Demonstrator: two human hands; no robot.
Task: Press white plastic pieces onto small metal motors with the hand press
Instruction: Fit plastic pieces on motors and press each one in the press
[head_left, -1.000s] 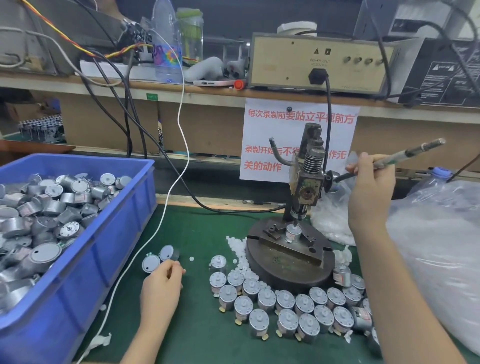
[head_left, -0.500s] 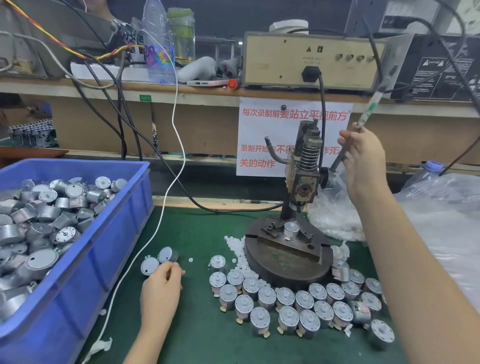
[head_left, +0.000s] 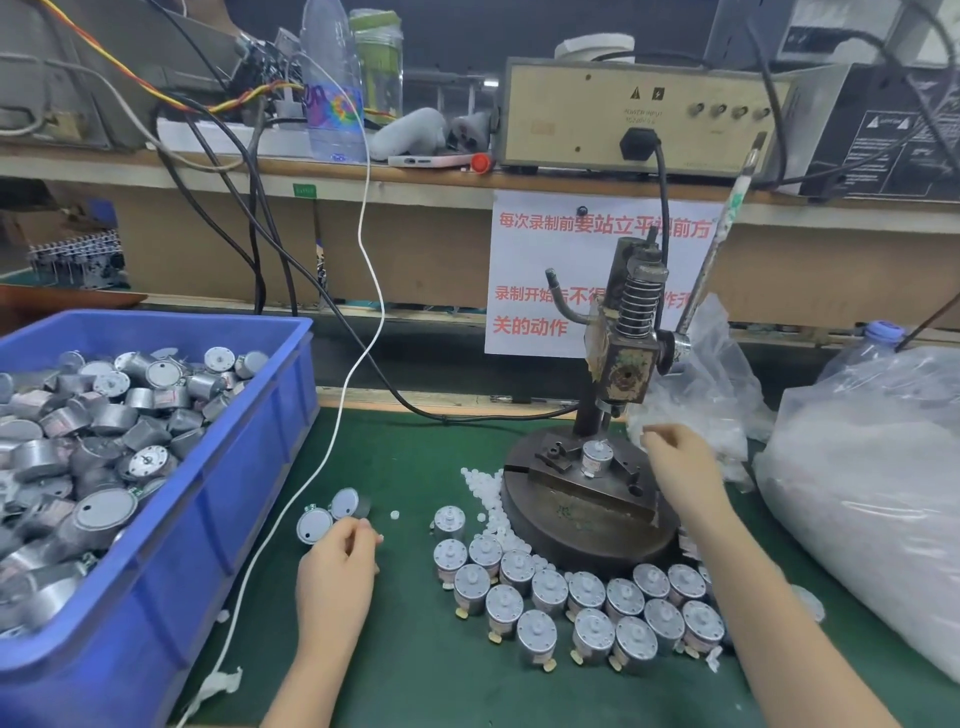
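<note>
1. The hand press stands on a round base with a motor upright in its fixture, right under the ram. That is where the task's piece sits now.
2. The lever rises free to the right of the press and no hand is on it. The ram is up, so I judge this a change-over between strokes.
3. The right hand is low at the right side of the press, with bent fingers just beside the seated motor. It is likely there to lift that motor out or to set a white piece on it. Cannot tell if it pinches anything, because its tips blur into the white bag behind.
4. The left hand rests on the green mat, well left of the press. Its fingers are curled beside two lying motors, probably readying the next one. Cannot tell if it holds anything.
5. Standing motors are packed in an arc in front of the press base, within easy reach. They are too small to tell if they are capped.
6. Loose white plastic pieces are heaped against the left front of the press base, near the fixture.
7. A blue bin far left of the press is piled high with a jumble of loose motors.
8. A clear plastic bag right of the press is stuffed with white material, likely more pieces. A second, crumpled bag sits just behind the press on the right.
</note>
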